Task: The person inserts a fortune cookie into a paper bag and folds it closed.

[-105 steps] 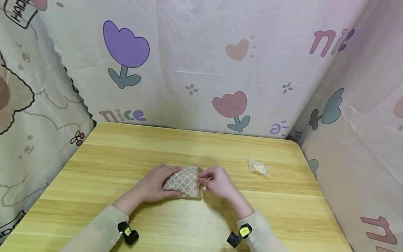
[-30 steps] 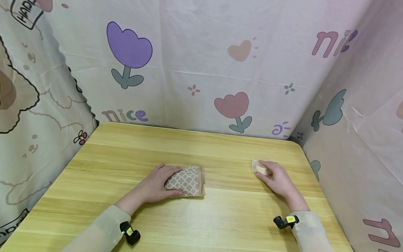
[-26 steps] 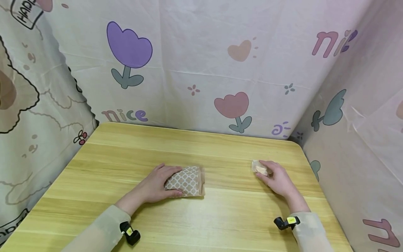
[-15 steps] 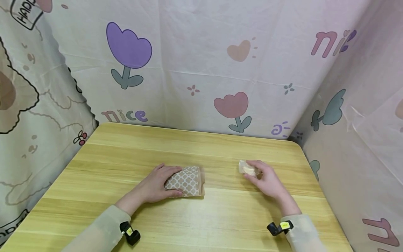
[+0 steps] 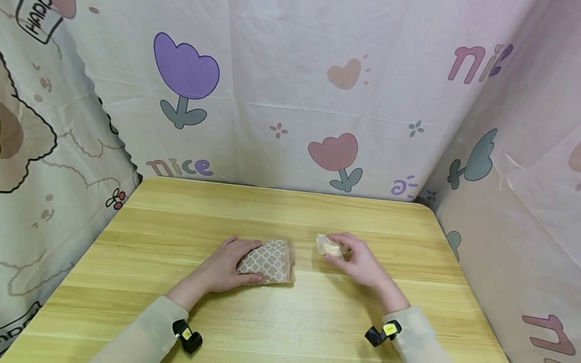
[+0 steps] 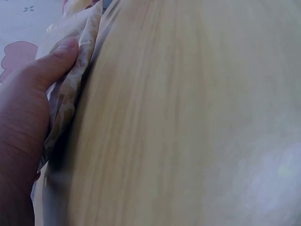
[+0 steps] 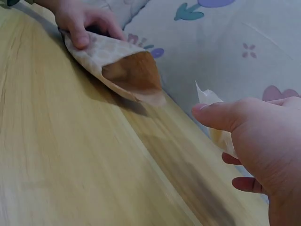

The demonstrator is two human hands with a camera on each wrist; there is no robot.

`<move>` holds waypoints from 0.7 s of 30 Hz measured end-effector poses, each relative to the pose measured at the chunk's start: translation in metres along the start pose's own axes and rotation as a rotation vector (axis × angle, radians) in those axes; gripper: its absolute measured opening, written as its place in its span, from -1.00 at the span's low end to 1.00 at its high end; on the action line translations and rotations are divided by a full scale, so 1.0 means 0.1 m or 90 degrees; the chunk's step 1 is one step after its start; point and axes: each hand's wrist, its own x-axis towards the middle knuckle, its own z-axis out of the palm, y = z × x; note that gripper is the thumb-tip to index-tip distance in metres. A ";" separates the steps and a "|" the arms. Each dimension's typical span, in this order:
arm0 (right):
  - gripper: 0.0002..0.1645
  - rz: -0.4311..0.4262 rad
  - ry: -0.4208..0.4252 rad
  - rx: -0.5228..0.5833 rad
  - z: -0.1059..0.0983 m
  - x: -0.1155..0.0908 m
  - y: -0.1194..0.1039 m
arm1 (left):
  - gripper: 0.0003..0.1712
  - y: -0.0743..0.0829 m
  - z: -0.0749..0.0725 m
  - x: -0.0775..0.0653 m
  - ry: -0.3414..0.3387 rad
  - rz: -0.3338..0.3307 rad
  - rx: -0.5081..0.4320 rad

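Observation:
A brown paper bag (image 5: 268,261) with a white lattice pattern lies on its side on the table. My left hand (image 5: 222,264) grips its left end, thumb on the near side and fingers along the far side. In the right wrist view the bag's mouth (image 7: 134,73) gapes toward my right hand. A small pale item in a clear wrapper (image 5: 330,246) is pinched between the thumb and fingers of my right hand (image 5: 358,259). It is held to the right of the bag, apart from it. What the item is cannot be made out.
The wooden table (image 5: 281,322) has a light yellow grain and rounded back corners. Printed cloth (image 5: 272,75) with flowers hangs behind it and on both sides. A small black camera sits on each wrist.
My right hand left the bag's mouth, took hold of the wrapped item at the right and has carried it leftward toward the bag. My left hand has stayed on the bag.

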 end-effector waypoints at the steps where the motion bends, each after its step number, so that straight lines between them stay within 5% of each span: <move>1: -0.38 -0.003 -0.004 0.000 0.02 0.02 -0.02 | 0.13 0.00 0.00 0.00 0.001 0.000 0.001; 10: -0.30 -0.031 -0.064 -0.114 0.28 0.09 -0.21 | 0.13 0.00 0.00 -0.01 0.005 0.006 -0.001; 21: -0.29 -0.085 -0.124 -0.162 0.51 0.20 -0.30 | 0.12 0.01 0.01 -0.01 0.011 0.009 0.002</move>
